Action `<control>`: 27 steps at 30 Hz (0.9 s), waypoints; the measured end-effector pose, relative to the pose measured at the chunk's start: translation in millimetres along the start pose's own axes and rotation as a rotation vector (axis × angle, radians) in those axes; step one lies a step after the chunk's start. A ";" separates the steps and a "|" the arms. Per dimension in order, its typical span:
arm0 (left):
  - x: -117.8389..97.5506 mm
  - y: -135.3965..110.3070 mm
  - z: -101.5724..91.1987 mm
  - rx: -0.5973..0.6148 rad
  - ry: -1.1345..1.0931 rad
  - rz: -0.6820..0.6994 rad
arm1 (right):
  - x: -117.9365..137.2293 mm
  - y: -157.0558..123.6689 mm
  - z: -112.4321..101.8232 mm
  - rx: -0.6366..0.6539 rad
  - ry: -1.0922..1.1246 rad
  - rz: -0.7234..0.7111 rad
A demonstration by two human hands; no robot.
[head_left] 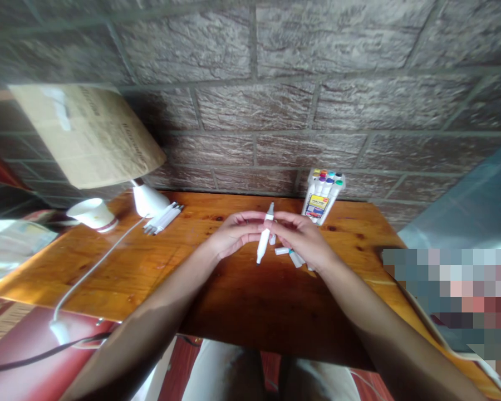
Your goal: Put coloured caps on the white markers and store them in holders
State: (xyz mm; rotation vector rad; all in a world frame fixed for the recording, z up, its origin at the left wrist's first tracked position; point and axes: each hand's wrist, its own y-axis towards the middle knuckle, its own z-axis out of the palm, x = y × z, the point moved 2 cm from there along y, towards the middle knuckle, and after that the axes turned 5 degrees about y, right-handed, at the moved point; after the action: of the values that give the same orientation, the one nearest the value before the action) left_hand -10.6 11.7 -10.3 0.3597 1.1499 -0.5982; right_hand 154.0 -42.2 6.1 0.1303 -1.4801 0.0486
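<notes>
A white marker (264,242) is held upright and slightly tilted above the wooden table. My left hand (239,231) pinches it from the left side, fingers closed on its upper part. From the right, my right hand (303,234) also grips the marker near its grey upper end, thumb and fingers together. Beneath my right hand lie loose white caps or marker pieces (282,251), partly hidden by the hand. Behind it stands a clear case of markers (322,195) with several coloured caps. To the left, a bundle of white markers (163,218) lies by the lamp base.
A table lamp (150,199) with a beige shade and a white paper cup (92,214) stand on the left of the wooden table (242,301). A white cord (96,264) crosses the table's left part. A brick wall (250,111) rises directly behind.
</notes>
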 end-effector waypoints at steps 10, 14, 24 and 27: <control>-4.2 -7.7 15.6 0.113 -0.032 0.048 | -0.8 1.1 0.1 0.210 0.328 -0.041; -3.3 -9.9 18.4 0.149 -0.033 0.072 | -0.3 -1.2 2.4 0.262 0.354 0.003; -1.6 -8.3 17.2 0.160 -0.024 0.076 | 3.3 -2.1 5.0 0.275 0.337 0.020; -1.3 -8.2 16.3 0.155 -0.012 0.064 | 3.9 -2.6 5.5 0.270 0.346 0.024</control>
State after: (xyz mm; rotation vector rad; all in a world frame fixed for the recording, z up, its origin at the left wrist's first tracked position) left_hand -4.0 -3.5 -2.7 0.5230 1.0791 -0.6340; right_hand 149.3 -45.6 10.4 0.3069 -1.1236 0.2779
